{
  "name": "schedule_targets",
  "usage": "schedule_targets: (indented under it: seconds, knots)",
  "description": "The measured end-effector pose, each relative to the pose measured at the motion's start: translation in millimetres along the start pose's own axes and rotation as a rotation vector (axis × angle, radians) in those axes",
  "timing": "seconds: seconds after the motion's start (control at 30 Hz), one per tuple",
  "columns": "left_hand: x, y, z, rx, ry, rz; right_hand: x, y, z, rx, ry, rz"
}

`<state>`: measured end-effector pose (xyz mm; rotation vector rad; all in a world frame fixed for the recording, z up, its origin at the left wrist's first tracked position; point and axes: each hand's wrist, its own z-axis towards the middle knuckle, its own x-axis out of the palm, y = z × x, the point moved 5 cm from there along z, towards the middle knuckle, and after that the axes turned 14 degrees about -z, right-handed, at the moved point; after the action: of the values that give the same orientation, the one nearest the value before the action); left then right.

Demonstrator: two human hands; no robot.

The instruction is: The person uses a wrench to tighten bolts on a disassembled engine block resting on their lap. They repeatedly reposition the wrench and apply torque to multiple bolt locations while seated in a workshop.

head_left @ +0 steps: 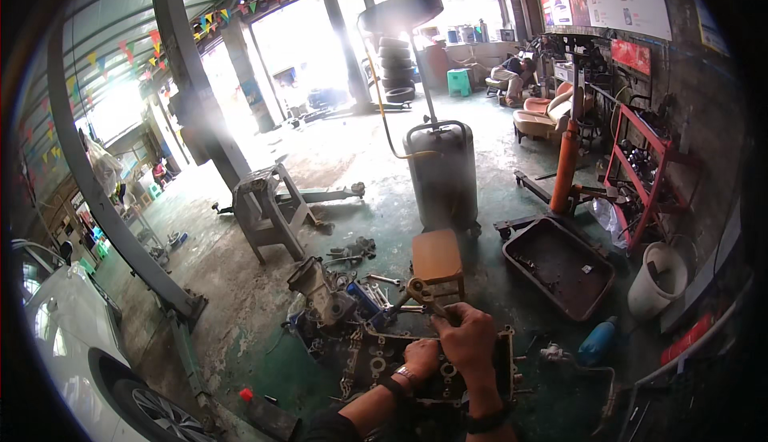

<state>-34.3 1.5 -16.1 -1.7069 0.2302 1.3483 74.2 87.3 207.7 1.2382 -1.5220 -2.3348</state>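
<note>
My right hand (468, 340) is raised over an engine block (376, 362), its fingers closed on a brownish metal part with a round, ring-like end (418, 288). The exact kind of this part is not clear. Lower and to the left, my left hand (422, 357) is closed over the block. Whatever its fingers hold, if anything, is hidden. The block lies on the floor in front of me, its metal rim and round openings showing. Beyond it are several wrenches (384, 280) and a pale metal casting (324, 294).
A small wooden stool (438, 256) stands just past the block. To the right are a black drip tray (556, 270), a white bucket (658, 280) and a blue bottle (598, 341). A dark oil drainer (444, 170) and a grey step stool (272, 210) stand farther off; a car (72, 338) is at left.
</note>
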Motion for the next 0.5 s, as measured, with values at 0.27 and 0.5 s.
schedule_targets:
  seconds: [0.27, 0.5]
  knots:
    - [8.2, 7.2, 0.3, 0.082, -0.016, -0.102, -0.7, 1.8, -0.1, -0.013, 0.008, -0.041]
    - [-2.6, -4.0, -2.4, 0.023, 0.03, -0.046, -2.3, -2.1, 0.7, -0.013, 0.031, -0.106]
